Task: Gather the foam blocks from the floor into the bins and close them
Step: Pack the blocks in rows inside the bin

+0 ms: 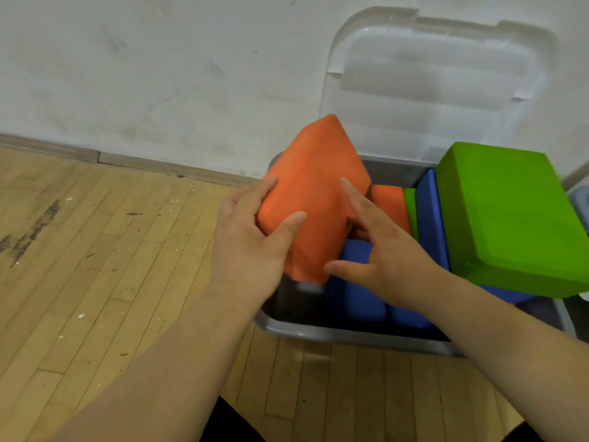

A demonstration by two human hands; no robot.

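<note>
The person is bent over a grey plastic bin [318, 333] that stands on the wooden plank floor [95, 250], against the white wall, with a large orange foam block [314, 193] tilted on its corner above the bin's left end. The left hand [248, 247] grips the block's lower left edge, thumb laid across the near face and fingers wrapped round the far side. The right hand [382, 250] steadies the other side: its fingers are spread and fairly straight against the right face, with the thumb reaching under the low corner.

The bin is already crowded. Blue foam blocks [353, 298] lie along the near side, a second orange block [390, 205] stands on edge further in, and a big green foam block [510, 218] sits on top at the right, well above the rim. The clear plastic lid [430, 84] stands upright against the wall behind the bin.

To my eye this is the packing step, with closing yet to come. The dark gap at the near left looks like the only free slot, so next the block wants turning upright and sliding down into it. The green one probably needs reseating too, or the lid won't shut flat.
</note>
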